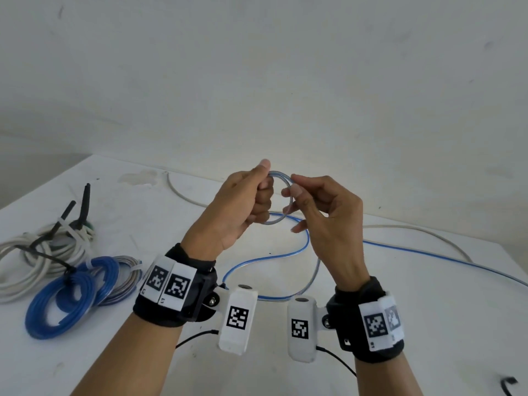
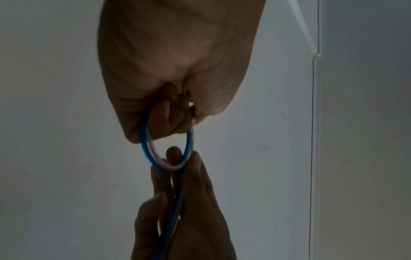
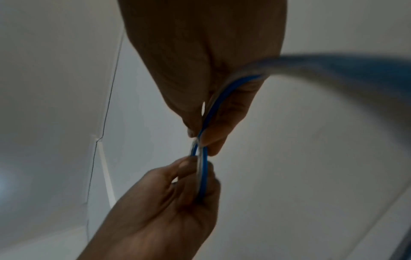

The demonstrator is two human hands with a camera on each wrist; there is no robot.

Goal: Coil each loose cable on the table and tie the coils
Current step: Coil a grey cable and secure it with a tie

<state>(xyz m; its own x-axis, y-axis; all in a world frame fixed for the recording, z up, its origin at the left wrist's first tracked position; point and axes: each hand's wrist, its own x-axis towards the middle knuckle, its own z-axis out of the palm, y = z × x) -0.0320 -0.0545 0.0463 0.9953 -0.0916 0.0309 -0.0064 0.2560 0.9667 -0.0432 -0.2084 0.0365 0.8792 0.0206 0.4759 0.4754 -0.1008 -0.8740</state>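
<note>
A thin blue-and-clear cable (image 1: 265, 254) runs loose over the white table (image 1: 400, 295) and rises to my hands. Its end forms a small loop (image 1: 281, 195) held in the air above the table. My left hand (image 1: 251, 201) grips the loop's left side in curled fingers, thumb on top. My right hand (image 1: 317, 207) pinches the loop's right side between thumb and fingers. In the left wrist view the loop (image 2: 166, 149) sits between both hands. In the right wrist view the cable (image 3: 204, 168) passes through both hands' fingers.
At the left of the table lie tied coils: a blue coil (image 1: 71, 295), a grey-white coil (image 1: 31, 261) with black plugs, and a grey coil (image 1: 125, 281). A loose grey cable (image 1: 423, 232) trails along the back and right. A black cable end (image 1: 510, 385) shows at the bottom right.
</note>
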